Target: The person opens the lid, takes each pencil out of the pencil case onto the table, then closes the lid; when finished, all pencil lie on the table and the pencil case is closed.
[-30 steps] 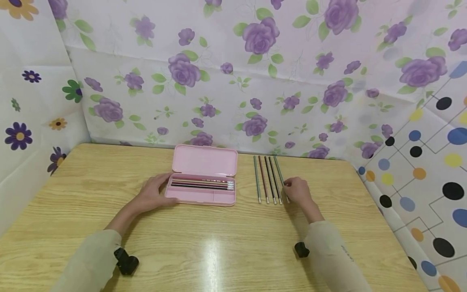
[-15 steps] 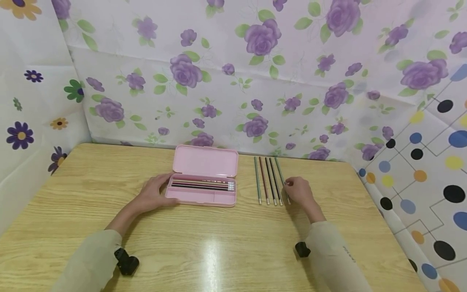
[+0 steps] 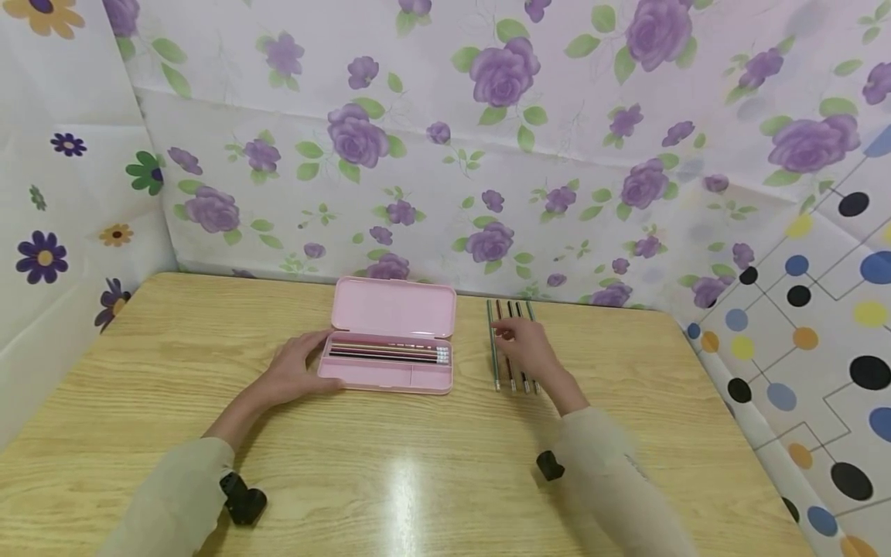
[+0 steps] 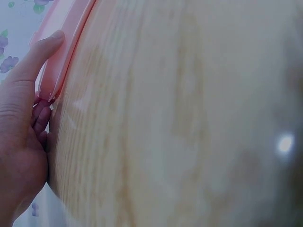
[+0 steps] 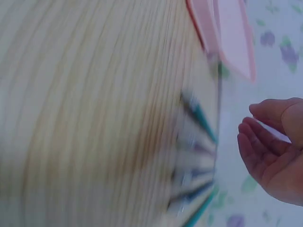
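Observation:
A pink pencil case (image 3: pixel 372 376) lies with its lid (image 3: pixel 394 309) raised toward the wall. Several striped and dark pencils (image 3: pixel 386 354) fill its rear compartment, white ends to the right. My left hand (image 3: pixel 291 373) grips the left end of the case, thumb (image 4: pixel 49 45) along the front side and fingers behind. To the right, a spaced row of pencils lies on the table, from a green pencil (image 3: pixel 493 357) through red and black ones to another green pencil (image 5: pixel 201 208). Over this row hovers my right hand (image 3: pixel 530 346), fingers loosely bent, nothing between thumb and fingertips.
The wooden table (image 3: pixel 334 480) ends at a wall covered in purple-flowered sheeting (image 3: pixel 431 193) right behind the case and pencils. A dotted sheet (image 3: pixel 821 363) hangs at the right side. Black wrist cameras sit at both sleeves.
My right hand has left the rightmost green pencil and moved left over the row, now covering the middle pencils. The left hand stays on the case.

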`<state>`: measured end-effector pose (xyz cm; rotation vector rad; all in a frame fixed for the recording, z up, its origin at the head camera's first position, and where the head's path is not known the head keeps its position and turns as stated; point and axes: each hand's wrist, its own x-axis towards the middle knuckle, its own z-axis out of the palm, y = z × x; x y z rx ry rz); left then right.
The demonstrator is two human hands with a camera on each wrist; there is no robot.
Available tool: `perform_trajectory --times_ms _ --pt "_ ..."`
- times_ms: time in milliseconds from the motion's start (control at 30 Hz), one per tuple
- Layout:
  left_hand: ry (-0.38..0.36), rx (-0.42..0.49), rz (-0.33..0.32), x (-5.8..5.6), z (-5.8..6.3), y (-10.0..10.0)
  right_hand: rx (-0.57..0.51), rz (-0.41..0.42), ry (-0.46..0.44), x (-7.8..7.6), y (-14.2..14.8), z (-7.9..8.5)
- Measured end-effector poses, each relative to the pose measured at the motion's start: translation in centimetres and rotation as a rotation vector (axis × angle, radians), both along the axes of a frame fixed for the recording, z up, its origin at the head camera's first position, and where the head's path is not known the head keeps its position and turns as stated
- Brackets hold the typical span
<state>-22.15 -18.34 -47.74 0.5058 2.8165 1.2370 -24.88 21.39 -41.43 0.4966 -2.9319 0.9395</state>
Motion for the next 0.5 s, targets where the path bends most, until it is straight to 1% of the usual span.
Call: perform_trajectory --times_ms 133,200,267,367,500 --pt "0.000 0.012 0.004 0.1 0.1 -0.1 -0.019 0.122 0.011 -0.4 -3.3 0.0" --pt "-0.001 0.011 0.004 0.1 0.1 -0.1 -0.017 0.189 0.023 -0.5 -4.9 -0.3" --pt "0.000 0.009 0.003 0.2 0.1 -0.2 0.001 0.233 0.020 -0.6 -6.4 -0.5" --pt "0.000 0.003 0.000 0.2 0.1 -0.2 0.055 0.267 0.009 -0.7 -8.2 -0.8" --pt "0.000 0.008 -0.006 0.2 0.1 -0.1 0.087 0.269 -0.038 -0.7 -9.4 -0.9"
